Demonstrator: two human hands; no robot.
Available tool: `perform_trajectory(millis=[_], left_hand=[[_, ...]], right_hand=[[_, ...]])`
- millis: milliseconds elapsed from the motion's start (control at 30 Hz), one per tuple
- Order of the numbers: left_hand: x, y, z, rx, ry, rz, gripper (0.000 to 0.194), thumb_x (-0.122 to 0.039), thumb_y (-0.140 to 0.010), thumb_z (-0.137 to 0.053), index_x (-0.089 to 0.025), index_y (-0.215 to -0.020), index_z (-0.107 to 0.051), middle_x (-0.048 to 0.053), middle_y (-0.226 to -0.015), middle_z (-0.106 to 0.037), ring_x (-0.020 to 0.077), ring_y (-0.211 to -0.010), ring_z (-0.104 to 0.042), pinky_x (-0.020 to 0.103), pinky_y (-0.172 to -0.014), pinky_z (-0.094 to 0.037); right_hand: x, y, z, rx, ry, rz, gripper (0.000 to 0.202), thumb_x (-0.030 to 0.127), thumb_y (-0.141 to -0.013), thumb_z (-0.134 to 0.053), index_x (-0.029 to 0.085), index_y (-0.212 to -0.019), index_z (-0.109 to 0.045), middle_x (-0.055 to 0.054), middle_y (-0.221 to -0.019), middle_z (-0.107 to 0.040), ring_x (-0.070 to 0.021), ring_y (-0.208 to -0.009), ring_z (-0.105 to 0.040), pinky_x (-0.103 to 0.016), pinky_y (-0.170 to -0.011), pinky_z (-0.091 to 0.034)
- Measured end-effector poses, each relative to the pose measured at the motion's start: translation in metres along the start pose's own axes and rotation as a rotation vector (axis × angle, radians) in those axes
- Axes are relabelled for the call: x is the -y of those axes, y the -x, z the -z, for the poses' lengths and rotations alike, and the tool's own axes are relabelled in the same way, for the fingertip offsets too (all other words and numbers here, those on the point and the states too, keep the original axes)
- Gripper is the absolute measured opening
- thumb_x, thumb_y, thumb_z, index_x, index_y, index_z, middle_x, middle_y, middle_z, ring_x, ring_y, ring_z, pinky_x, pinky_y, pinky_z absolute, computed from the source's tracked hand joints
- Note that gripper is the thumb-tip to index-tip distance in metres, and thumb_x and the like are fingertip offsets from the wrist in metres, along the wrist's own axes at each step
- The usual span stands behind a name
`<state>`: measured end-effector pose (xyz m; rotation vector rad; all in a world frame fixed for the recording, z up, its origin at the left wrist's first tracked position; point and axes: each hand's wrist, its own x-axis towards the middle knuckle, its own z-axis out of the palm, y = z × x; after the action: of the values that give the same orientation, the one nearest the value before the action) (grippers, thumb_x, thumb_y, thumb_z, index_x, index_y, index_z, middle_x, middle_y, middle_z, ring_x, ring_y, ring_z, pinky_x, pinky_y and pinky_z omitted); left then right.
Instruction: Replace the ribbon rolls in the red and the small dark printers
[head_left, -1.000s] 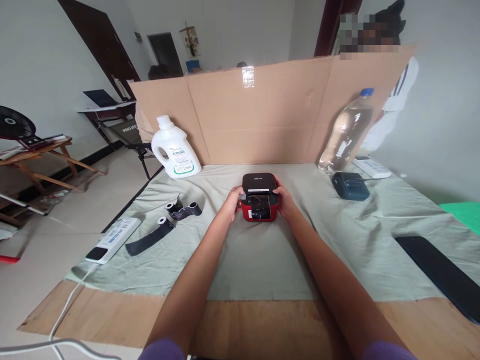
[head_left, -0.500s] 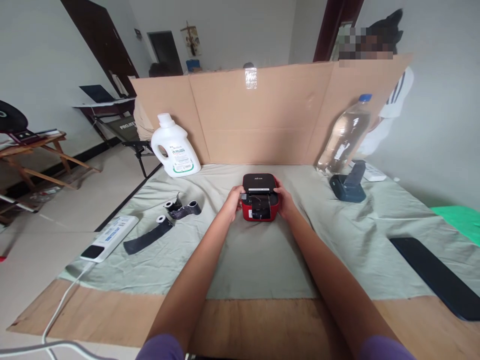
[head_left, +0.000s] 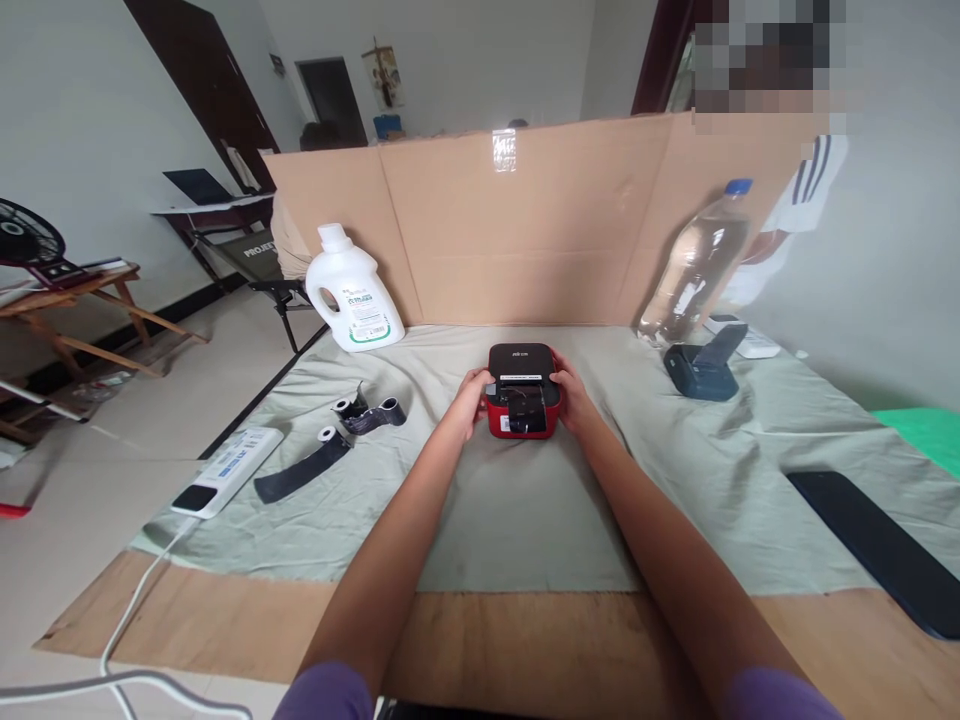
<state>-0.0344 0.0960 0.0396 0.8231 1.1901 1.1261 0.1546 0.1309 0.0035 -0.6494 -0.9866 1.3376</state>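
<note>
A small red and black label printer sits on the cloth in the middle. A glossy black strip comes out of it and hangs over its front. My left hand grips the printer's left side, thumb near the top front edge. On the opposite side my right hand is closed round the body with its thumb at the lid's edge. The undersides of both hands' fingers are partly hidden. To the left lie several small rolls of black ribbon, partly unwound.
A cardboard sheet stands along the back. Before it are a white detergent bottle and a large clear bottle. A dark device and a black phone lie right; a white corded box lies left. A person stands behind.
The printer's lid has come down at the front, covering the inside that showed before. My hands stay on its sides. The person behind has shifted slightly.
</note>
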Motion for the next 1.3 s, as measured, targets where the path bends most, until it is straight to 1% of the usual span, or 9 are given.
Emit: perform_trajectory(millis=[200, 467, 633, 767, 900, 967, 1033, 1133, 1300], left_hand=[[0.006, -0.001, 0.000, -0.038, 0.007, -0.075, 0.035, -0.032, -0.069, -0.063, -0.026, -0.103, -0.058, -0.006, -0.067, -0.049, 0.0069, -0.046, -0.040, 0.019, -0.041, -0.019], [0.002, 0.008, -0.002, -0.089, -0.084, -0.096, 0.032, -0.032, -0.074, -0.061, -0.025, -0.105, -0.064, -0.003, -0.070, -0.054, 0.0091, -0.055, -0.046, 0.020, -0.047, -0.028], [-0.001, 0.010, 0.003, -0.031, -0.106, -0.104, 0.035, -0.034, -0.074, -0.064, -0.023, -0.107, -0.067, 0.001, -0.085, -0.066, 0.0090, -0.059, -0.048, 0.021, -0.050, -0.028], [-0.025, 0.010, 0.029, -0.055, -0.170, -0.146, 0.029, -0.037, -0.075, -0.063, -0.020, -0.098, -0.070, 0.006, -0.106, -0.071, 0.0115, -0.069, -0.056, 0.022, -0.053, -0.032], [-0.060, 0.015, 0.075, -0.227, -0.239, -0.290, 0.027, -0.037, -0.077, -0.060, -0.020, -0.097, -0.068, 0.006, -0.106, -0.074, 0.0133, -0.074, -0.061, 0.021, -0.056, -0.035], [-0.065, 0.017, 0.086, -0.238, -0.291, -0.320, 0.029, -0.038, -0.078, -0.060, -0.021, -0.100, -0.068, 0.007, -0.106, -0.074, 0.0156, -0.080, -0.064, 0.022, -0.059, -0.039], [-0.057, 0.018, 0.081, -0.155, -0.331, -0.299, 0.033, -0.041, -0.079, -0.061, -0.021, -0.104, -0.069, 0.008, -0.113, -0.073, 0.0199, -0.092, -0.068, 0.025, -0.066, -0.046], [-0.029, 0.015, 0.049, 0.035, -0.311, -0.262, 0.041, -0.047, -0.080, -0.064, -0.022, -0.112, -0.070, 0.009, -0.128, -0.068, 0.0273, -0.114, -0.064, 0.034, -0.088, -0.051], [0.005, 0.006, 0.007, 0.176, -0.200, -0.271, 0.045, -0.038, -0.082, -0.059, -0.022, -0.123, -0.068, 0.006, -0.125, -0.070, 0.0285, -0.120, -0.061, 0.040, -0.107, -0.044]], right_hand=[[0.001, 0.002, 0.002, 0.026, 0.022, -0.014, 0.055, 0.025, -0.067, -0.064, 0.027, -0.121, -0.064, 0.000, -0.122, -0.069, -0.0234, -0.107, -0.065, -0.031, -0.082, -0.055], [-0.001, 0.012, 0.000, -0.047, 0.051, -0.027, 0.051, 0.034, -0.074, -0.067, 0.027, -0.125, -0.063, -0.001, -0.119, -0.071, -0.0254, -0.112, -0.064, -0.039, -0.096, -0.052], [-0.005, 0.014, 0.002, -0.100, 0.051, -0.026, 0.050, 0.040, -0.075, -0.069, 0.026, -0.122, -0.063, -0.003, -0.122, -0.071, -0.0266, -0.118, -0.063, -0.043, -0.103, -0.048], [-0.004, 0.016, 0.002, -0.081, 0.071, -0.014, 0.049, 0.041, -0.077, -0.068, 0.025, -0.123, -0.064, -0.003, -0.123, -0.070, -0.0267, -0.119, -0.063, -0.044, -0.105, -0.047], [-0.002, 0.015, 0.000, -0.070, 0.101, -0.007, 0.049, 0.041, -0.077, -0.066, 0.026, -0.123, -0.064, -0.004, -0.125, -0.069, -0.0275, -0.118, -0.063, -0.047, -0.104, -0.048], [-0.003, 0.014, -0.002, -0.085, 0.116, -0.003, 0.050, 0.042, -0.077, -0.066, 0.025, -0.124, -0.063, -0.004, -0.123, -0.070, -0.0279, -0.116, -0.064, -0.047, -0.103, -0.049], [-0.005, 0.017, -0.003, -0.140, 0.145, 0.012, 0.049, 0.043, -0.078, -0.065, 0.023, -0.122, -0.064, -0.005, -0.120, -0.071, -0.0279, -0.114, -0.065, -0.047, -0.102, -0.050], [-0.007, 0.033, 0.000, -0.219, 0.243, 0.046, 0.044, 0.044, -0.082, -0.058, 0.021, -0.118, -0.066, -0.007, -0.122, -0.070, -0.0282, -0.116, -0.063, -0.046, -0.102, -0.050], [0.004, 0.070, 0.009, 0.053, 0.607, 0.091, 0.058, 0.039, -0.077, -0.068, 0.025, -0.132, -0.058, -0.006, -0.137, -0.061, -0.0295, -0.125, -0.057, -0.045, -0.104, -0.048]])
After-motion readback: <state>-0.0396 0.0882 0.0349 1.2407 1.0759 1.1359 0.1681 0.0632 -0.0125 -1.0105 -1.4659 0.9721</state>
